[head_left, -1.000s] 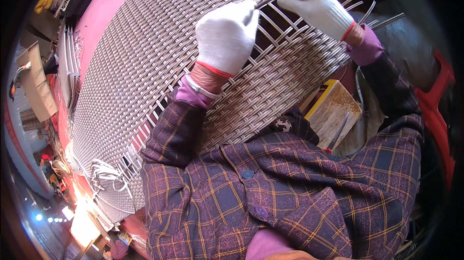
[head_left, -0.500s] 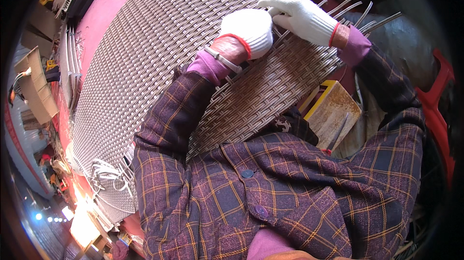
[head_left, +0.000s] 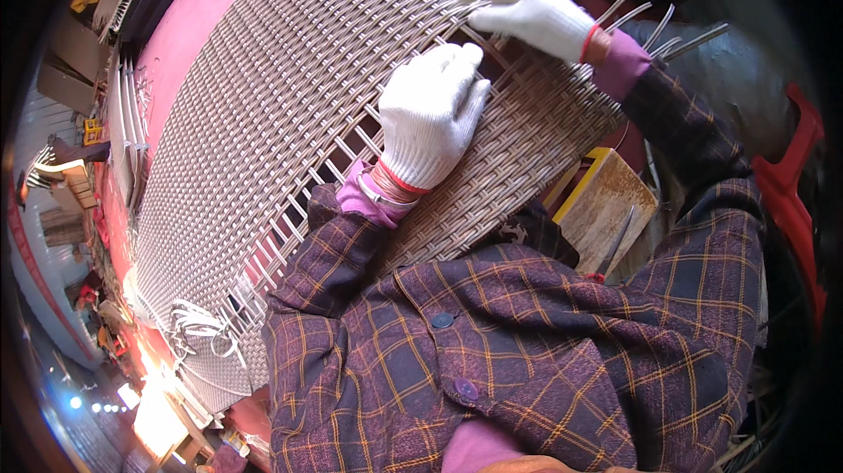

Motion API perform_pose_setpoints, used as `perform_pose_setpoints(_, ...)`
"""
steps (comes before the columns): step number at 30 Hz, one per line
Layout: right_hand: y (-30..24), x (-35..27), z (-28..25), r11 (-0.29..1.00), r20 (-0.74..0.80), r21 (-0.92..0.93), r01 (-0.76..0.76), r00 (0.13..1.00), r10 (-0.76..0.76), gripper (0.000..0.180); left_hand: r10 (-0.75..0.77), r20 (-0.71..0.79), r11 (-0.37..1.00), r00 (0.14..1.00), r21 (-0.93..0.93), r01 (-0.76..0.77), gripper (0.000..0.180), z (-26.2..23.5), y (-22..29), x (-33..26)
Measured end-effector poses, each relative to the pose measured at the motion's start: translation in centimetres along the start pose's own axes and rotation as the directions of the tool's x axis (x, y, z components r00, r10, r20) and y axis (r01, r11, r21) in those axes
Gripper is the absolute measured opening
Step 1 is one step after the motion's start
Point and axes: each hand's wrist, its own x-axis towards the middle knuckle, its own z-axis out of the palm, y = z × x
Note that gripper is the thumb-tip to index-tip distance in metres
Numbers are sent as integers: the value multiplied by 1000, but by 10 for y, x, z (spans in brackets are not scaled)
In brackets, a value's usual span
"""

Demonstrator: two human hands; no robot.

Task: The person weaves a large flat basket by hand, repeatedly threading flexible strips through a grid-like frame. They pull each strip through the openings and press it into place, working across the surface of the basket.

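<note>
Left hand (head_left: 435,115) curls fingers together on wicker panel (head_left: 272,113), likely steadying it; can't tell any pinch. Right hand (head_left: 531,16), farther, parts thumb and forefinger; grip unclear.

OK so the left glove (head_left: 428,113) and right glove (head_left: 531,16) are both showing white with red trim, and the cuffs (head_left: 625,64) are going pinkish purple. The jacket (head_left: 536,332) is rocking dark purple-and-black plaid with thin orange lines. The weave (head_left: 290,69) is sporting a greyish-beige criss-cross. The box (head_left: 604,201) is mixing yellow edging with mottled tan-brown, and the frame (head_left: 780,181) is popping bright red.
</note>
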Motion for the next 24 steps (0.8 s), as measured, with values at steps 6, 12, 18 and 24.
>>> perform_pose_setpoints(6,-2,-4,-29,988,-224,-154,-20,974,-15,39,94,-133,992,987,-75,-105,27,3,-2,15)
perform_pose_setpoints(12,-42,-21,-41,998,-256,52,28,967,-14,24,-240,454,596,858,-629,500,23,25,-22,70)
perform_pose_setpoints(18,-12,-18,-47,923,-221,-381,-46,974,-43,38,-32,174,986,984,169,2,19,39,-12,77)
perform_pose_setpoints(24,12,-26,-36,947,-158,-321,-14,987,-39,36,-9,630,955,777,236,-180,24,60,-4,91)
